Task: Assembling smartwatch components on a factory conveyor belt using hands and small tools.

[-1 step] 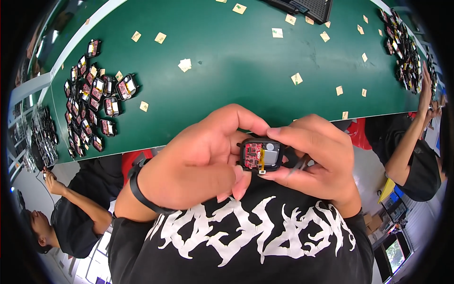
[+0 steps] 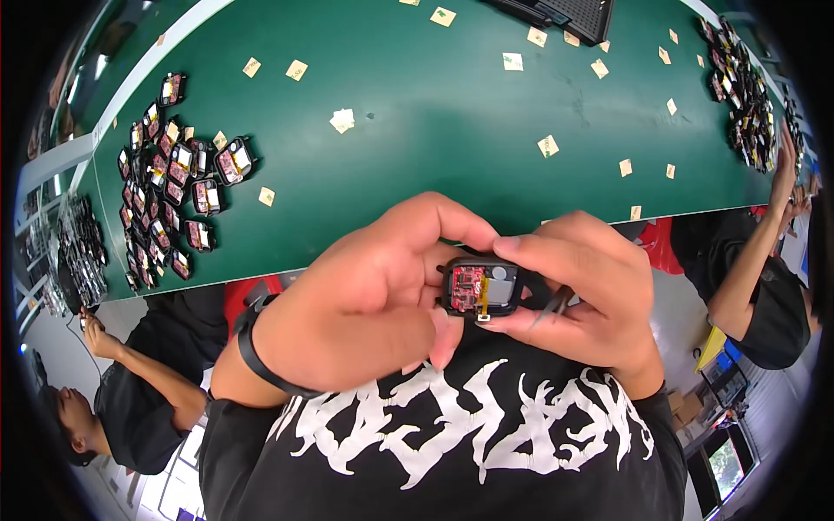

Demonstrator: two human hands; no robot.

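Table (image 2: pixel 434 122): green, pale-edged, filling the upper view. Co-workers, dark-clothed: one at left (image 2: pixel 139 425), one at right (image 2: pixel 777 308). Cartons (image 2: pixel 686 408): brown, lower right. Tray (image 2: pixel 592 19): black, far side. Open black-cased units: cluster (image 2: pixel 180 161) on the table's left, dense pile (image 2: pixel 747 113) far right. Left hand (image 2: pixel 369 300): fingers curled beside the device; whether gripping, cannot tell. Right hand (image 2: pixel 591 291): fingers pinching it by upper and lower edges. Device (image 2: pixel 469 291): red-boarded, between the hands, by the table's near edge. Paper squares (image 2: pixel 547 146): cream, scattered across the tabletop.
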